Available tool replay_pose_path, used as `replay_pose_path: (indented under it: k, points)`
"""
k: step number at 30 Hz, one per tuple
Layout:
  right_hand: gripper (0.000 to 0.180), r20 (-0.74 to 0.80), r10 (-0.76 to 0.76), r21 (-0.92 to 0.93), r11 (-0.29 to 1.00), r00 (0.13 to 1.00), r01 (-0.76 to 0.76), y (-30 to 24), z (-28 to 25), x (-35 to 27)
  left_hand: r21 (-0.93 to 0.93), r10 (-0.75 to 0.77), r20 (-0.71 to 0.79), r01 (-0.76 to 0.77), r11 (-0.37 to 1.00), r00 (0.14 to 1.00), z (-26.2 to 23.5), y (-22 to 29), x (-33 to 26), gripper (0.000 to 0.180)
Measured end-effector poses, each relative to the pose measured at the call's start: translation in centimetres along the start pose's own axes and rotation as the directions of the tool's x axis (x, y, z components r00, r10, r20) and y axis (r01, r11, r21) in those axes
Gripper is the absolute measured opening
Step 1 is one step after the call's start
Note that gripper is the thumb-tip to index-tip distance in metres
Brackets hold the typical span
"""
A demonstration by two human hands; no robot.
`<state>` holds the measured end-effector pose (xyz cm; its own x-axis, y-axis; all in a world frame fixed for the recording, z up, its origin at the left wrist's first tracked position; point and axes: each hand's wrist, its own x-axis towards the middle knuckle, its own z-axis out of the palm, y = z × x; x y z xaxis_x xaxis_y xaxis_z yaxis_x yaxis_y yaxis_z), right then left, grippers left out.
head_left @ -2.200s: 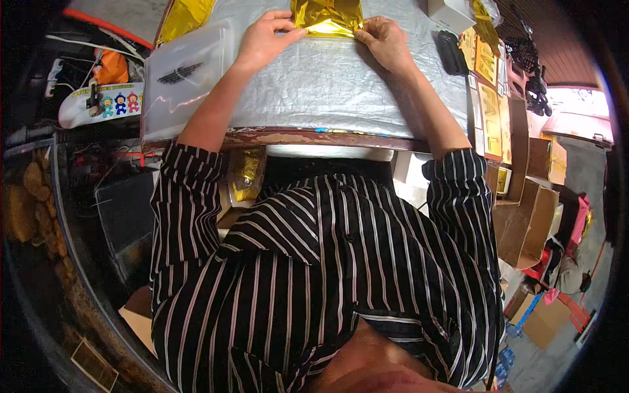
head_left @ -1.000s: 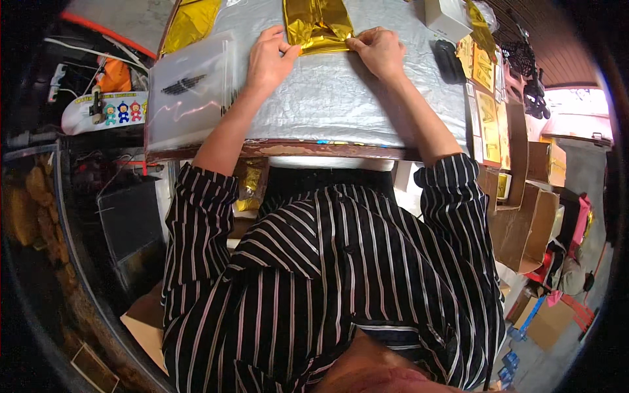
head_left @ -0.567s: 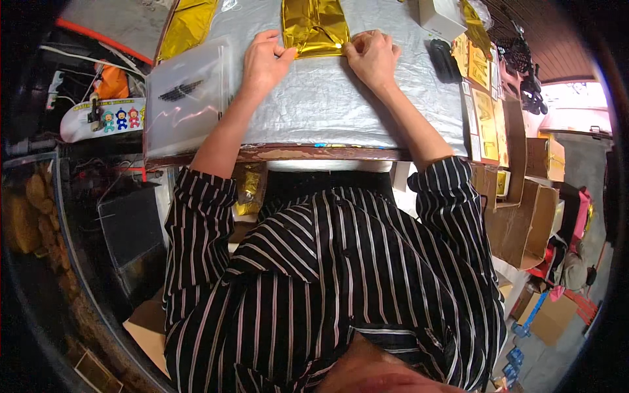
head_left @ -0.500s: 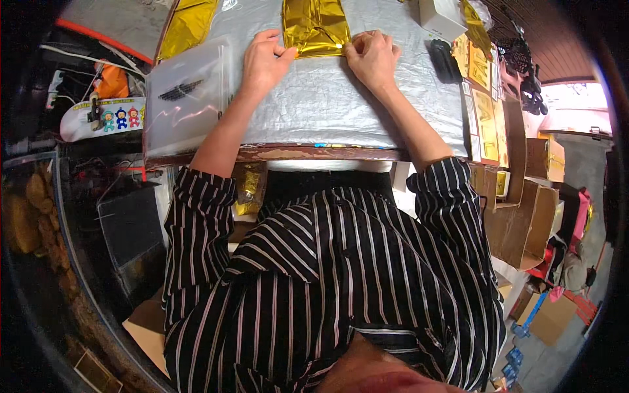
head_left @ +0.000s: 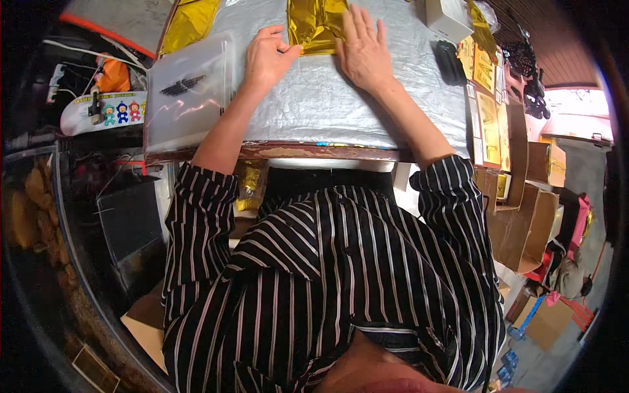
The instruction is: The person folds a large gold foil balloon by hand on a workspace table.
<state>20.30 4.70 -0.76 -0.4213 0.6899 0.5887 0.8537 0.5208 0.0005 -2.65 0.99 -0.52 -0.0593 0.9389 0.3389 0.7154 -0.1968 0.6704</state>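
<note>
Two hands: both of the person's own, reaching from the lower edge up to the top of the view, forearms bare, striped sleeves rolled to the elbow.
Left hand (head_left: 272,56): lay at about 11 o'clock, fingers curled, thumb and fingertips pinching the left edge of the gold foil sheet (head_left: 316,25); closed on that edge.
Right hand (head_left: 362,46): lay at 12 o'clock, flat and spread wide, palm pressed down on the right part of the gold foil sheet; it gripped nothing.
Gold foil sheet: folded into a narrow strip, lying at 12 o'clock between the two hands and running off the top edge; touched by both hands.
Tabletop (head_left: 341,111): covered with a silver quilted sheet; a worn wooden front edge showed just below it.
Clear plastic bag (head_left: 189,92): flat on the tabletop at 10 o'clock, just beside the left forearm, with small dark items inside; too small to identify.
Second gold foil (head_left: 190,23): crumpled, at 11 o'clock, apart from the left hand.
White box (head_left: 449,18): at 1 o'clock, near the right hand but not touching.
Black object (head_left: 451,62): at 1 o'clock, below the white box; kind not discernible.
Cardboard boxes (head_left: 524,223): at 3 o'clock, off the tabletop.
</note>
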Motion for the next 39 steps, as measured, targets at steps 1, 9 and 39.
replay_pose_path:
  k: [1, 9, 39]
  points:
    - [0.068, 0.051, -0.02, 0.053, 0.998, 0.999, 0.018, -0.4, 0.3, 0.3, 0.003, -0.004, -0.001, 0.004, 1.0, 1.0, 0.0, 0.0, 0.1, 0.027]
    - [0.096, 0.207, 0.033, 0.082, 0.995, 0.978, -0.051, -1.0, 1.2, -0.3, -0.023, 0.034, 0.047, -0.033, 0.999, 0.998, -0.4, -0.8, 0.4, 0.024]
    - [0.068, 0.111, 0.293, -0.135, 0.951, 0.95, -0.278, 2.1, 5.9, 4.3, 0.414, 0.248, 0.288, -0.354, 0.839, 0.925, 2.0, 0.1, 2.2, 0.062]
